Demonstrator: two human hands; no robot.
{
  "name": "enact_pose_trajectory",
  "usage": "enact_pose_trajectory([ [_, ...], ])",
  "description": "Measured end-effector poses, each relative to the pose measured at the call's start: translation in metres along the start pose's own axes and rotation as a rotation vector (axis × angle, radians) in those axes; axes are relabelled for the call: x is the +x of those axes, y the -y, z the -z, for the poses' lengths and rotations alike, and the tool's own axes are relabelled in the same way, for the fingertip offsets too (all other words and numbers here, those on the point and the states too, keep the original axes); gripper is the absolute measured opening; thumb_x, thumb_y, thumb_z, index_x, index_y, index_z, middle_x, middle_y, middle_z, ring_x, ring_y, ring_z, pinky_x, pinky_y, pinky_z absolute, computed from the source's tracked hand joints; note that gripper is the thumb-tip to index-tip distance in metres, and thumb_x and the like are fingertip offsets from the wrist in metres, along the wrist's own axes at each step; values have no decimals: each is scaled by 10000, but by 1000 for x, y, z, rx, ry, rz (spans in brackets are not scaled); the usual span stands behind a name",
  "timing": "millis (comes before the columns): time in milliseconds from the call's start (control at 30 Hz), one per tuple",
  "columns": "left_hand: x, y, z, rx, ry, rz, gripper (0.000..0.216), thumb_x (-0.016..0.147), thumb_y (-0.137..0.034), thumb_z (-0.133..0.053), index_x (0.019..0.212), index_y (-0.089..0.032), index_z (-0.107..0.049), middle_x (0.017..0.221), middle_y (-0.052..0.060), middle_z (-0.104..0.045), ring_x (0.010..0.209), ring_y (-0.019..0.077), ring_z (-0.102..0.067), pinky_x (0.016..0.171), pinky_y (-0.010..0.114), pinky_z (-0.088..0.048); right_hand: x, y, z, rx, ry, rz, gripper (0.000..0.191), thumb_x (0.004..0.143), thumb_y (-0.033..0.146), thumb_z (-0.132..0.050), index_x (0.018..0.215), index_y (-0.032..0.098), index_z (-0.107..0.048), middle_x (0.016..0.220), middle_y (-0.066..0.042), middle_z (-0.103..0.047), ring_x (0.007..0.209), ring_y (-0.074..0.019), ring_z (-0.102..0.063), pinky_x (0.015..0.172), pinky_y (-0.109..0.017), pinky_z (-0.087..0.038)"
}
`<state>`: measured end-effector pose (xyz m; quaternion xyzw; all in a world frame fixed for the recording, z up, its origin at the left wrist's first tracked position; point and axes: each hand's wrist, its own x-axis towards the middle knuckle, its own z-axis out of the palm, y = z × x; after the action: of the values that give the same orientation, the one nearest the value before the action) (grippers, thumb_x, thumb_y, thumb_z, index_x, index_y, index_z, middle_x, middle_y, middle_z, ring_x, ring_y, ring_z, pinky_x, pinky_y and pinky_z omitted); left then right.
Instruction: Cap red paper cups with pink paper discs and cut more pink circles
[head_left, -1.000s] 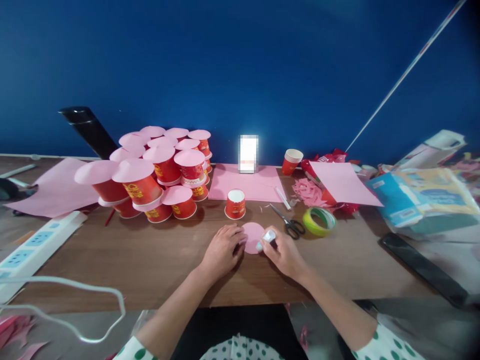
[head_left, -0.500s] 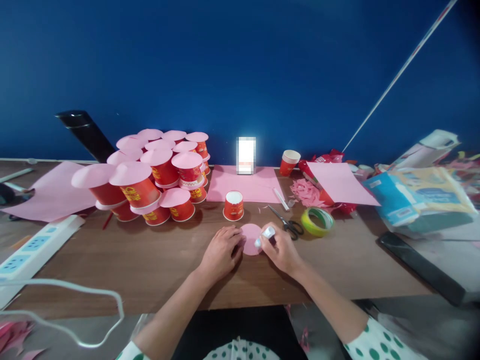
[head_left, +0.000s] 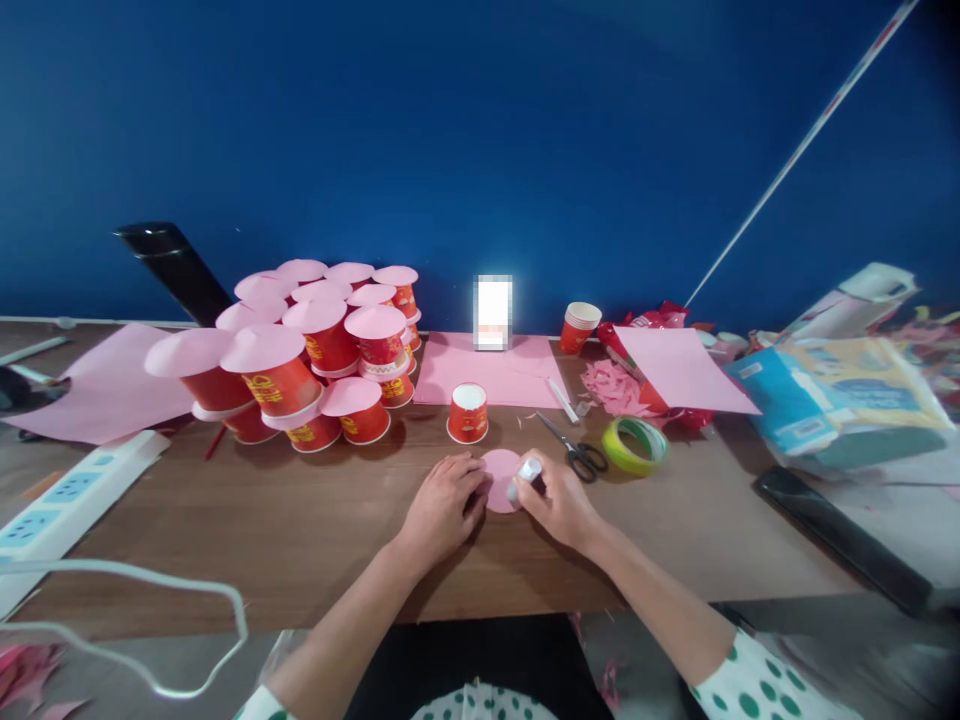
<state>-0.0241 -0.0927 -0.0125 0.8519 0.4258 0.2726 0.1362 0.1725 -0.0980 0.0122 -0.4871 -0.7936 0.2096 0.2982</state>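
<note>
A pink paper disc (head_left: 498, 472) lies flat on the bench (head_left: 300, 540), between the person's two hands. At its left edge, the left hand (head_left: 448, 497) rests with fingers loosely bent, not gripping, their tips touching the paper. On the disc's right, the right hand (head_left: 561, 500) has its fingers curled firmly round a white tube (head_left: 531, 469), tilted, its lower end at the disc's surface. Just beyond the disc stands a red cup (head_left: 469, 420); right of it lie scissors (head_left: 584, 460) and a tape roll (head_left: 636, 450).
</note>
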Motion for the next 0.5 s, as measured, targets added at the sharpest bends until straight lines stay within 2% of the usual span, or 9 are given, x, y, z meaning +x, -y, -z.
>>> enact_pose_trajectory([
  [67,0,0,0,0,4,0,239,784,-159,-498,990,-216,-605,1086,60,-612,1070,227,-509,966,429,-386,0,2,-2,24,-6,8,36,824,220,-474,812,201,-502,683,-1,-577,608,-137,-528,599,-230,-401],
  [200,-1,1,-1,0,7,12,258,792,-158,-492,1015,-223,-606,1096,58,-611,1093,227,-500,963,426,-387,-4,6,-7,-2,92,42,82,777,179,-507,852,198,-533,732,-14,-606,643,-149,-546,623,-244,-413],
  [333,-1,1,-1,5,9,19,259,792,-163,-496,1016,-223,-611,1105,56,-609,1110,227,-488,968,422,-382,-5,3,-1,25,112,31,106,759,158,-511,855,191,-544,776,-24,-607,693,-156,-551,674,-267,-416],
  [500,-1,1,0,2,19,10,261,782,-155,-503,1009,-222,-612,1106,54,-607,1086,223,-496,969,416,-382,-2,-5,9,423,68,-122,72,814,212,-470,847,186,-528,741,-1,-578,658,-128,-535,622,-239,-426],
])
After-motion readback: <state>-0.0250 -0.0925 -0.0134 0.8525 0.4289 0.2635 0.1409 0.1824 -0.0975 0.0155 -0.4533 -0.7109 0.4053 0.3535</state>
